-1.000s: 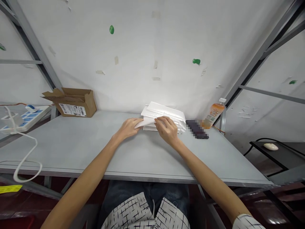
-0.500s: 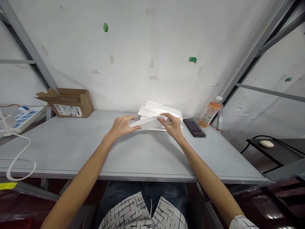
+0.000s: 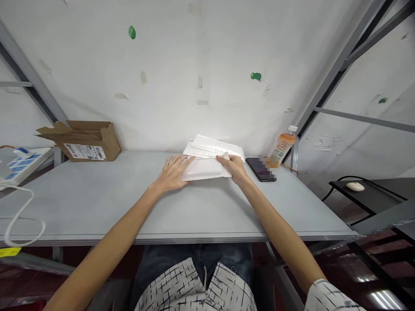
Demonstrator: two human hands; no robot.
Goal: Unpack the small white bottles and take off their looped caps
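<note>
A white padded envelope [image 3: 205, 169] lies nearly flat between my hands, close to the table's far side. My right hand [image 3: 236, 168] grips its right end, thumb on top and the other fingers partly hidden. At the left end, my left hand [image 3: 173, 173] rests with its fingers spread, touching the envelope's edge. Behind the held envelope is a small loose pile of more white padded envelopes [image 3: 218, 146], partly covered by it.
An opened cardboard box [image 3: 86, 142] stands at the back left, beyond it a power strip [image 3: 29, 166] with a white cable [image 3: 19, 211]. To the right are a phone [image 3: 261, 169] and a bottle of orange drink [image 3: 282, 147]. A white wall closes off the back.
The envelope was tilted up and seen almost edge-on; now it is turned flatter, its broad face showing. My left hand has gone from pinching to spread fingers. The view has shifted slightly.
</note>
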